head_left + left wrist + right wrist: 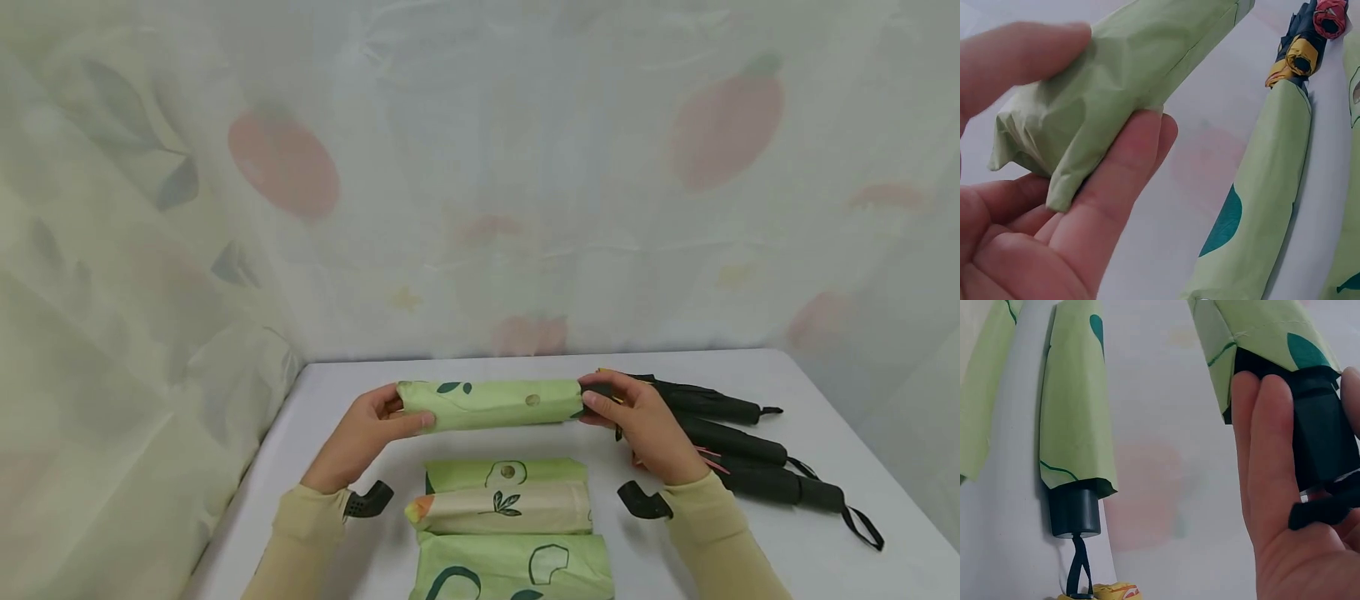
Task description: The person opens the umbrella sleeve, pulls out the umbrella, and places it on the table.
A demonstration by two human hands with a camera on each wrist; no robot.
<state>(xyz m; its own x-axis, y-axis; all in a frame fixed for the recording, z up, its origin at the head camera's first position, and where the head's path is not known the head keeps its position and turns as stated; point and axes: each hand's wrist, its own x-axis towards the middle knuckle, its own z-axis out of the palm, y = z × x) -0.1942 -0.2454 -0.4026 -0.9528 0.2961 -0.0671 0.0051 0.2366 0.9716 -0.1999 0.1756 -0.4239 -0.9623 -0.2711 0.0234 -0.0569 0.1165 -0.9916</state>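
Below centre in the head view, the left grip (365, 432) pinched one end of the green sleeve (495, 405); the right grip (641, 421) pinched the black handle (1322, 437) protruding opposite. Sleeving seemed nearly complete, calling next for a steady inward push.

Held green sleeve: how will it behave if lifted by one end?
Probably stiff along its length: the green sleeve spans straight from left hand to right hand. Its creased left end is likely floppy. The black handle might slide out, since it protrudes from the other end.
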